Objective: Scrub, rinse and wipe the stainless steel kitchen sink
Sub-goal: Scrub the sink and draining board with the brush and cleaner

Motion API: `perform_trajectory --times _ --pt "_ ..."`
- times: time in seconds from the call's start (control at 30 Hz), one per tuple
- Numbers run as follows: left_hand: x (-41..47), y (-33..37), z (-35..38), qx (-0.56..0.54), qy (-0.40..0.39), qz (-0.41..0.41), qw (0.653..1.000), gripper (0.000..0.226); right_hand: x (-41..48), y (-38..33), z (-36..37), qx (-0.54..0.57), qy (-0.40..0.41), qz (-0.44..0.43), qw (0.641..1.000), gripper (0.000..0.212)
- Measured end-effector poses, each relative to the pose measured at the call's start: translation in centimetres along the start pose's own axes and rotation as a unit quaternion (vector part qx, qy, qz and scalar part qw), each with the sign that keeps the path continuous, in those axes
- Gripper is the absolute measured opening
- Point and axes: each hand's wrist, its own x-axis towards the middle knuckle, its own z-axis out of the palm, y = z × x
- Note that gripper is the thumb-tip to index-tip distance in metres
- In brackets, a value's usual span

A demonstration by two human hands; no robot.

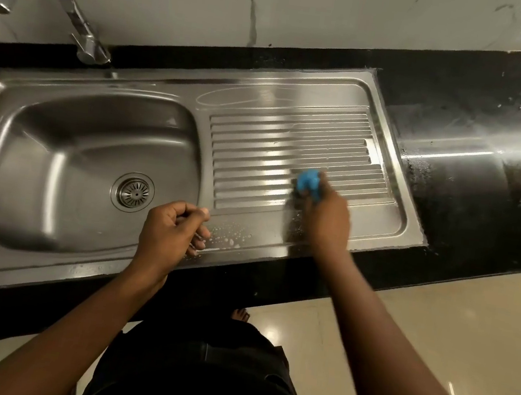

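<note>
Head view: right grip (326, 219) curled around blue scrubber (310, 184), pressing it on the ribbed drainboard (276, 139) of the sink (154, 87). Left grip (172, 228) curled, holding nothing, over the front rim beside water droplets (231, 235). Basin (44, 142) holds drain strainer (132, 193).

Black countertop (466, 208) with inset steel sink (96, 129)

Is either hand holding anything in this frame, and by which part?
Right hand holds a blue scrubber on the drainboard; the grip is on its near end. Left hand is curled, holding nothing.
</note>
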Motion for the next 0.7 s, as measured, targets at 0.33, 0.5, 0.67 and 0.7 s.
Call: perform_trajectory --times 0.33,0.5,0.67,0.7 --pt "-1.0 -0.3 -4.7 -0.019 0.055 0.003 0.998 0.016 -9.9 -9.6 9.5 -0.135 -0.177 -0.17 0.96 0.055" --pt "-1.6 -1.0 -6.9 -0.038 0.053 -0.011 0.998 0.015 -6.4 -4.8 5.0 -0.074 -0.115 -0.055 0.989 0.055" --pt "-2.1 -1.8 -8.8 -0.034 0.035 -0.011 0.999 0.015 -4.2 -1.9 0.4 -0.068 -0.019 0.001 0.997 0.047" --pt "-2.2 -1.9 -9.1 -0.032 0.034 -0.011 0.999 0.015 -4.6 -2.3 0.7 -0.053 -0.013 0.01 0.998 0.046"
